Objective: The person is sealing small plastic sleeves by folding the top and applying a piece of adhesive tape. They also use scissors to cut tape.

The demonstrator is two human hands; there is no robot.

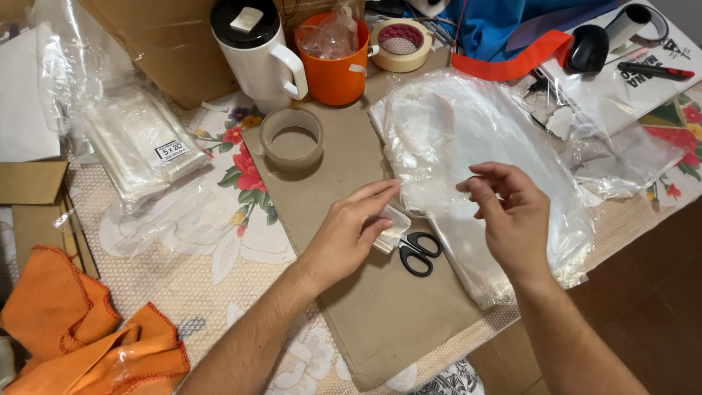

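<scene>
Tabletop (183,292) under floral cloth, brown cardboard sheet (365,307) mid-frame. Heap of clear plastic bags (453,124) lay on its right side, white jug (256,51) and orange cup (333,69) behind, clear tape roll (292,139) nearer, black scissors (418,252) just beside the left hand. Left hand (351,234) pinched a small clear packet (391,227) over the cardboard. Right hand (512,212) half curled over the heap, fingers loose; couldn't tell if it gripped film.
</scene>
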